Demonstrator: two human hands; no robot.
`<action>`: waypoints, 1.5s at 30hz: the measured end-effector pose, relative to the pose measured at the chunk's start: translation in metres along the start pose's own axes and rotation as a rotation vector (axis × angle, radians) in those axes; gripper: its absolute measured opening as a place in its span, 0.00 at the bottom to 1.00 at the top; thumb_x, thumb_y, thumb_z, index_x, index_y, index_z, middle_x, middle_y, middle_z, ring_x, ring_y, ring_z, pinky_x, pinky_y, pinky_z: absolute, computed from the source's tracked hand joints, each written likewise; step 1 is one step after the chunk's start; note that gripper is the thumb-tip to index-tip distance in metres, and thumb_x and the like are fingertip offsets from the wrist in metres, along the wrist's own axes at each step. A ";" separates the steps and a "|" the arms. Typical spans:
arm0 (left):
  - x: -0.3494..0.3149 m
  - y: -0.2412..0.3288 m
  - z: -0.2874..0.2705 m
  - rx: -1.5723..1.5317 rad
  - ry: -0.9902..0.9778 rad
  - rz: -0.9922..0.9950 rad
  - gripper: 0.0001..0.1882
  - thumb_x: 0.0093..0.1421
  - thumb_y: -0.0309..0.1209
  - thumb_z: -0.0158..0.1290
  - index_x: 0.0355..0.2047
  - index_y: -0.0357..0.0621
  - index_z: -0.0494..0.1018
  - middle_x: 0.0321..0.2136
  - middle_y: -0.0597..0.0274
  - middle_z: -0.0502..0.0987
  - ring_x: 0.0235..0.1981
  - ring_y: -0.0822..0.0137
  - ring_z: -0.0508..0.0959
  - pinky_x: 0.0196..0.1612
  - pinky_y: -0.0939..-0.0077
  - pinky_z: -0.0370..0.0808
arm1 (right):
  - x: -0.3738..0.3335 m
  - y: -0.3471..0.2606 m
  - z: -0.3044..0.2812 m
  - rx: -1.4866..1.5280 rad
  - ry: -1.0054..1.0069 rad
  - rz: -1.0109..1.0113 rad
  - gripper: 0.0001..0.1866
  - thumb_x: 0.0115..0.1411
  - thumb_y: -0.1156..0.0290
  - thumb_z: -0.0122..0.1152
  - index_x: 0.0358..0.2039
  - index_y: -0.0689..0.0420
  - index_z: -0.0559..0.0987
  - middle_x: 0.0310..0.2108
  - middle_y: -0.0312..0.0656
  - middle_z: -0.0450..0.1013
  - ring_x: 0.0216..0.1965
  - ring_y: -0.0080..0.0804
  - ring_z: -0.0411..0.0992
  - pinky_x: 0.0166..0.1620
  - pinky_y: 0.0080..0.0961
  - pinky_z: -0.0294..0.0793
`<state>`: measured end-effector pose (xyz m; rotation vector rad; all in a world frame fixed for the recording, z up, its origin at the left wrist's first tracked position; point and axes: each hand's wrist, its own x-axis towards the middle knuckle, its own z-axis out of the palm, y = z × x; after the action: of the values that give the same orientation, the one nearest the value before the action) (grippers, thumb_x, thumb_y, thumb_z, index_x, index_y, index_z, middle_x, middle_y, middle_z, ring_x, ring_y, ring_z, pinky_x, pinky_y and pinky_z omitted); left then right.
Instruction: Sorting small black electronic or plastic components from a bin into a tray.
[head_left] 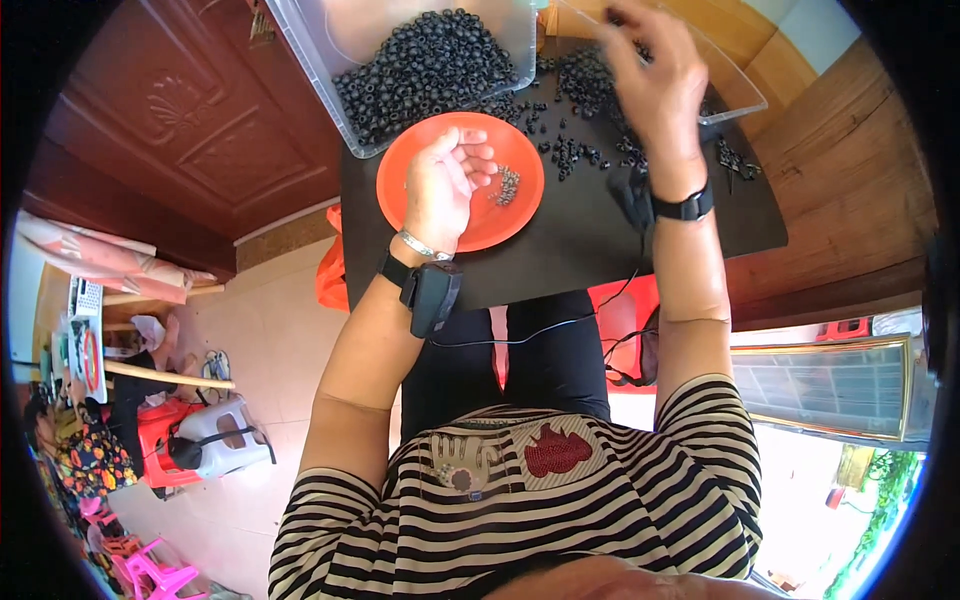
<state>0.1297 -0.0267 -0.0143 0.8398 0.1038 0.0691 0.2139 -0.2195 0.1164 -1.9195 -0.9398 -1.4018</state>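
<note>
My left hand is over an orange plate, palm turned up and fingers curled in. Whatever lies inside its fingers is too small to make out. Beside those fingers, a small heap of tiny silvery metal pieces rests on the plate. My right hand is raised at the upper right above loose black parts, slightly blurred by motion. Its thumb and fingers come together around a small black part at the tips. Each wrist wears a black band.
A clear plastic bin full of small black ring-shaped parts stands behind the plate. Another clear tray is at the right of the dark table. A thin cable crosses my lap. Stools and a person are at the left.
</note>
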 end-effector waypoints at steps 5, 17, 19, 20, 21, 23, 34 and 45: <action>0.003 0.000 0.010 -0.027 0.050 -0.011 0.16 0.62 0.39 0.41 0.32 0.38 0.71 0.25 0.60 0.75 0.25 0.67 0.74 0.30 0.76 0.68 | 0.014 0.020 -0.009 -0.213 0.025 0.083 0.19 0.47 0.79 0.59 0.43 0.61 0.73 0.41 0.50 0.70 0.44 0.48 0.67 0.47 0.37 0.68; 0.001 0.000 0.005 0.017 0.046 -0.019 0.17 0.64 0.38 0.37 0.33 0.38 0.71 0.26 0.60 0.75 0.27 0.67 0.74 0.32 0.76 0.69 | -0.070 0.068 0.060 -0.032 -1.012 0.287 0.08 0.47 0.65 0.60 0.27 0.54 0.78 0.26 0.44 0.75 0.32 0.44 0.73 0.35 0.37 0.71; 0.000 0.001 0.002 0.018 0.054 -0.017 0.17 0.64 0.38 0.37 0.33 0.38 0.71 0.27 0.60 0.75 0.27 0.67 0.74 0.32 0.76 0.69 | -0.071 0.064 0.061 0.131 -1.066 0.314 0.08 0.46 0.66 0.61 0.25 0.55 0.78 0.25 0.44 0.75 0.30 0.43 0.73 0.34 0.35 0.71; 0.000 0.001 0.002 0.021 0.057 -0.013 0.17 0.64 0.38 0.38 0.33 0.38 0.71 0.27 0.60 0.75 0.27 0.67 0.74 0.32 0.76 0.69 | -0.072 0.062 0.061 0.294 -1.112 0.341 0.07 0.45 0.67 0.62 0.24 0.56 0.78 0.23 0.45 0.74 0.28 0.42 0.73 0.32 0.34 0.70; -0.001 0.001 0.004 0.020 0.059 -0.017 0.17 0.64 0.38 0.38 0.33 0.38 0.71 0.27 0.60 0.75 0.27 0.67 0.74 0.32 0.76 0.69 | -0.073 0.060 0.060 0.294 -1.115 0.343 0.07 0.45 0.67 0.62 0.24 0.56 0.78 0.23 0.45 0.74 0.28 0.42 0.73 0.32 0.34 0.70; -0.002 0.002 0.008 0.007 0.085 -0.004 0.15 0.61 0.38 0.41 0.31 0.39 0.71 0.24 0.60 0.75 0.25 0.67 0.74 0.30 0.76 0.68 | -0.075 0.053 0.061 0.372 -1.208 0.284 0.08 0.43 0.73 0.64 0.25 0.59 0.77 0.18 0.42 0.70 0.21 0.32 0.68 0.28 0.26 0.67; 0.000 0.000 0.005 0.013 0.061 -0.025 0.14 0.60 0.37 0.42 0.31 0.39 0.71 0.24 0.59 0.75 0.25 0.66 0.74 0.30 0.77 0.68 | -0.086 0.059 0.073 0.309 -0.984 0.226 0.07 0.48 0.69 0.58 0.28 0.58 0.77 0.26 0.47 0.75 0.29 0.44 0.73 0.34 0.34 0.71; 0.002 0.001 0.005 0.046 0.023 0.000 0.14 0.61 0.37 0.42 0.32 0.38 0.71 0.25 0.58 0.76 0.25 0.66 0.75 0.30 0.76 0.70 | -0.078 0.050 0.072 0.567 -0.735 0.343 0.09 0.57 0.73 0.56 0.38 0.62 0.76 0.31 0.37 0.75 0.34 0.21 0.72 0.39 0.20 0.71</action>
<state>0.1324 -0.0294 -0.0100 0.8846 0.1278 0.0765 0.2782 -0.2079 0.0187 -2.0063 -1.0977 -0.1639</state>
